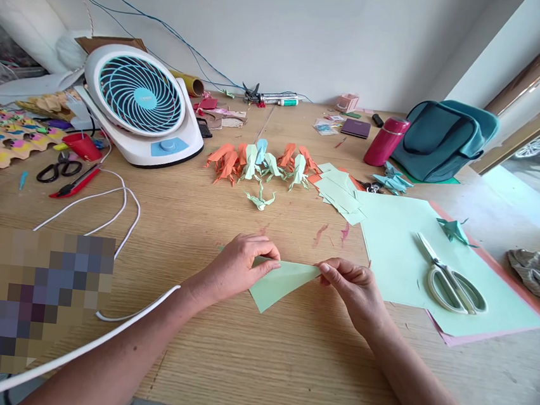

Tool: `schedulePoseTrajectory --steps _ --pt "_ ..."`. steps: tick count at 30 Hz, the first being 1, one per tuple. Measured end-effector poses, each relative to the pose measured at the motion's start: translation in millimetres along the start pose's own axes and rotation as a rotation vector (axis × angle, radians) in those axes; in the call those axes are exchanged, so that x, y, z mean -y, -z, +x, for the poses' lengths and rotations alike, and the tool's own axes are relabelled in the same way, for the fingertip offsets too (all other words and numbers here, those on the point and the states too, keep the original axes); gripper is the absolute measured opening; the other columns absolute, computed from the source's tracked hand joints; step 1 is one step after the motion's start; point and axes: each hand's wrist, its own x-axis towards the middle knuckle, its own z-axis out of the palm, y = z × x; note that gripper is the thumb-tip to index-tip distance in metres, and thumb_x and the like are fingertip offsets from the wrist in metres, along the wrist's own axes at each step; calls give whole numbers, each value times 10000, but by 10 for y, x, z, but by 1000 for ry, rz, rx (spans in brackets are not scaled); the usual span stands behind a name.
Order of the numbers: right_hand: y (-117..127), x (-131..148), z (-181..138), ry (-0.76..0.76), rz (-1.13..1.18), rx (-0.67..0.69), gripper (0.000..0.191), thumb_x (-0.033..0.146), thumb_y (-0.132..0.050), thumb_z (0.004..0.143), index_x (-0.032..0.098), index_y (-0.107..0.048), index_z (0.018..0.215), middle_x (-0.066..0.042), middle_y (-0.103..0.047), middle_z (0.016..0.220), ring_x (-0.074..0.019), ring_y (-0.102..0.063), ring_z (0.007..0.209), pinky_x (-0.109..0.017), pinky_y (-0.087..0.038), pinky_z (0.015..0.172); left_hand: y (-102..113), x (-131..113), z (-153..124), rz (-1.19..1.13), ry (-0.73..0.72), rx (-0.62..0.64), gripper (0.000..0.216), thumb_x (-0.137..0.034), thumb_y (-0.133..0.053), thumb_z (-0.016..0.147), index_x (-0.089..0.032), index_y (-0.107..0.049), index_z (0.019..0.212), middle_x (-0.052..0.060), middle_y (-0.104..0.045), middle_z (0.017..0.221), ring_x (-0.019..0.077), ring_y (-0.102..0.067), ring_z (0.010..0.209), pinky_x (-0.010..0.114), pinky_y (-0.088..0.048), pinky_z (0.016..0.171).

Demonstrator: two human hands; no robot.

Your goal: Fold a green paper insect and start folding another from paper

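Between my two hands is a pale green sheet of paper [271, 287], folded or bent along its upper edge, with one corner pointing down toward me. My left hand [245, 264] pinches it at the upper left with thumb and fingers. At the right end, my right hand [348, 285] grips a corner between thumb and fingertips. Beyond my hands lies a light green folded paper figure [261, 197], and behind it stand several orange paper figures [226, 161] with green and blue ones among them.
Large green sheets [389, 252] with scissors [453, 281] on top lie at right. Small green cut sheets [340, 190] are stacked nearer the middle. A fan [141, 98] stands at left, its white cable [128, 214] near my left arm. A pink bottle [385, 140] and teal bag [442, 143] stand back right.
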Motion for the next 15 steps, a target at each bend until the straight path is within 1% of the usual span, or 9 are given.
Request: schedulePoseTrajectory --steps 2,4,6,7,9,11,13,15 --pt "9 29 1 -23 -44 36 397 550 -646 854 182 -663 707 -13 -597 651 -149 -507 648 -276 -396 621 10 -6 -2 2 19 35 107 -167 -637 879 -191 -661 777 -16 -695 808 136 -625 779 253 -435 747" --pt "17 60 -8 -33 -145 86 389 542 -625 862 184 -640 713 3 -561 630 -133 -461 596 -264 -358 561 18 -10 -11 0 47 85 116 -185 -631 886 -192 -663 775 -19 -697 806 132 -620 756 248 -426 720" --pt "18 76 -27 -20 -306 125 337 473 -595 888 193 -617 702 19 -527 606 -124 -424 563 -258 -331 526 18 -14 -24 -7 81 149 135 -205 -625 894 -190 -662 765 -21 -704 815 128 -619 743 245 -417 700" --pt "15 74 -38 -1 -400 129 293 415 -582 896 198 -610 701 21 -525 606 -126 -428 564 -257 -337 527 14 -15 -31 -6 99 182 144 -211 -622 897 -189 -660 761 -21 -708 821 127 -619 739 244 -413 692" --pt "5 50 -57 70 -587 117 202 300 -568 885 207 -605 710 12 -556 645 -135 -469 590 -260 -371 548 -4 -15 -40 17 129 241 151 -213 -622 899 -186 -659 755 -19 -713 821 133 -621 739 248 -407 687" --pt "-4 18 -73 172 -716 90 141 231 -563 869 213 -610 738 -7 -600 724 -144 -517 626 -267 -407 578 -35 -7 -42 66 151 277 154 -198 -620 898 -182 -658 750 -13 -711 812 144 -625 748 260 -407 703" --pt "-2 7 -87 260 -741 61 130 213 -540 896 216 -632 804 -29 -630 806 -148 -559 662 -272 -442 604 -73 8 -41 117 161 294 156 -179 -613 901 -179 -661 753 -5 -705 815 155 -631 775 274 -413 745" --pt "8 26 -101 324 -702 14 161 222 -501 944 217 -648 878 -47 -644 860 -151 -590 693 -270 -474 617 -106 25 -40 161 159 292 151 -170 -611 904 -178 -664 762 4 -689 846 163 -632 808 287 -415 780"
